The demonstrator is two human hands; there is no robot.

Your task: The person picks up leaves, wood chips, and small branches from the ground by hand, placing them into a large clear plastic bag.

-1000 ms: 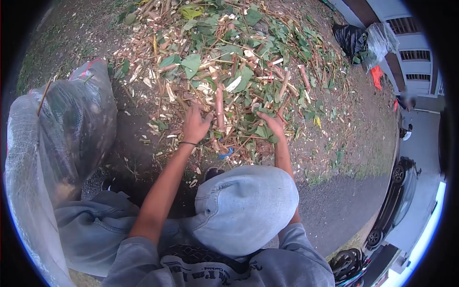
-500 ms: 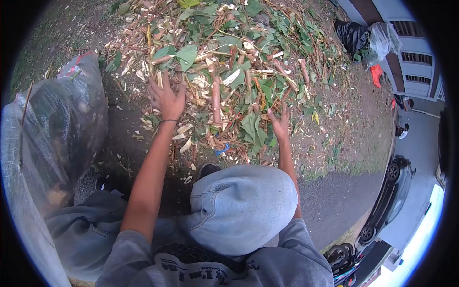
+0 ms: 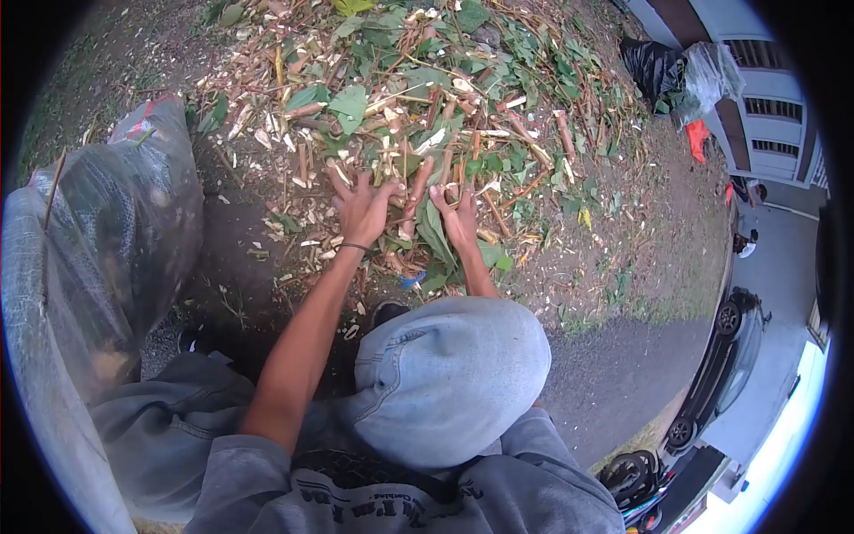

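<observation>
My left hand (image 3: pixel 363 214) reaches down into the pile of wood chips and leaves (image 3: pixel 391 98), its fingers spread over pale chips. A short brown cut stem (image 3: pixel 416 196) lies between the two hands, close to the left fingertips. My right hand (image 3: pixel 460 227) is also open, thumb and fingers apart, among stem pieces and beside a long green leaf (image 3: pixel 433 233). Nothing is visibly gripped in either hand, though some fingertips are hidden in the debris. A small blue scrap (image 3: pixel 412 280) lies on the ground just below the hands.
A large clear plastic bag (image 3: pixel 124 222), filled, stands at my left. My raised knee (image 3: pixel 454 378) is between my arms. Black and clear bags (image 3: pixel 654 71) and an orange-red scrap (image 3: pixel 697 140) lie by a building at the far right, with a parked car (image 3: pixel 721 365) lower down.
Both hands have moved toward each other, the left one to the right and down, the right one to the left. Chips, stems and leaves between them are pushed closer together.
</observation>
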